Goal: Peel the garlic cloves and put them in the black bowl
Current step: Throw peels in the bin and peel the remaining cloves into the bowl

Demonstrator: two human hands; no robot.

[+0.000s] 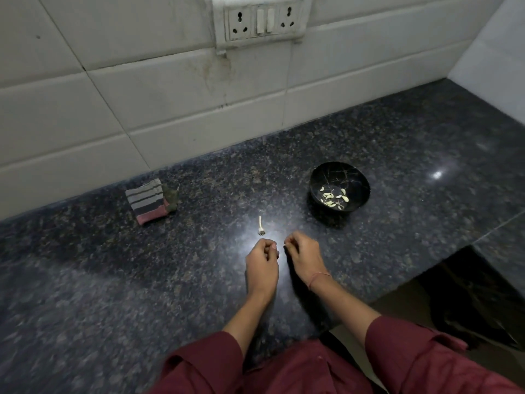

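The black bowl (355, 177) stands on the dark granite counter at the right and holds several pale peeled garlic cloves (333, 197). A bare garlic stalk with its root end (260, 226) lies on the counter in front of my hands. My left hand (262, 264) rests on the counter just below the stalk, fingers curled closed. My right hand (304, 255) sits beside it to the right, fingers also curled, fingertips pinched together. Whether either hand holds a clove or skin is hidden by the fingers.
A folded striped cloth (149, 201) with a dark green scrap beside it lies at the left near the tiled wall. A socket and switch plate (262, 19) is on the wall. The counter's front edge (397, 291) drops off at the lower right.
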